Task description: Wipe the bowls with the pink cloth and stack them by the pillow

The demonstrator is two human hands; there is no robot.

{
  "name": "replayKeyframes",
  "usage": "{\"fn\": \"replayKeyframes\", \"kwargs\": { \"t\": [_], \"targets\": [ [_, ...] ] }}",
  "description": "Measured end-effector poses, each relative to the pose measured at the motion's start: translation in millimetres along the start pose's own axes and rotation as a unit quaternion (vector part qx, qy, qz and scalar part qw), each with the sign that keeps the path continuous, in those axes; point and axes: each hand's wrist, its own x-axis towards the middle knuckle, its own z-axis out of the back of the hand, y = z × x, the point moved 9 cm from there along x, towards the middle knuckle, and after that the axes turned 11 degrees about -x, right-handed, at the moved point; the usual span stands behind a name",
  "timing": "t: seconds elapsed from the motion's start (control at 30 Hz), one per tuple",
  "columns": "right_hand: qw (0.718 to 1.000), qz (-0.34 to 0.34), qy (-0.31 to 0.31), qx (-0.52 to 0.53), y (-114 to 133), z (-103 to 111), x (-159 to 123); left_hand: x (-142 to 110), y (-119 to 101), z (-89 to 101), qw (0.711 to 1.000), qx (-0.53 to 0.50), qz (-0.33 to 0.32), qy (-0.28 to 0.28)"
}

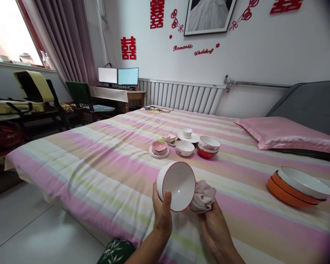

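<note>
My left hand (162, 212) grips a white bowl (178, 186) with a red rim, thumb over the edge and fingers behind its outer wall. The bowl is tilted so its bare inside faces me. In my right hand (213, 223) is a crumpled greyish-pink cloth (203, 197), close against the bowl's right edge; whether it touches is unclear. Just beyond the hands, a white bowl (184, 148) sits on the bed. To its right stands a stack of bowls (209, 146), white over red. A pink bowl (160, 147) rests on small white plates (158, 155) at its left.
Orange and white large bowls (294, 189) are stacked at the right on the striped bedspread (107, 176). Farther back are white plates (191, 138) bearing small dishes (187, 132), and a pink pillow (288, 134). Cables (156, 109) lie at the far bed edge, by the radiator (181, 96).
</note>
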Motion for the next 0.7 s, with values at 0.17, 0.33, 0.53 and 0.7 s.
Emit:
{"fn": "replayKeyframes", "kwargs": {
  "t": [0.17,0.33,0.53,0.7],
  "targets": [
    [0.995,-0.069,0.004,0.074,-13,-6,-4,-3,13,2.5,0.999,-0.030,0.017,0.018],
    [0.967,-0.140,0.041,0.208,-15,-14,-8,-3,19,5.0,0.998,-0.056,0.033,0.002],
    [0.908,-0.225,0.034,0.352,-14,-21,-14,-4,19,3.8,0.998,-0.053,0.028,0.002],
    [0.891,-0.233,0.032,0.388,-9,-19,-12,-3,23,4.3,0.999,-0.045,0.027,-0.006]
  ]
}}
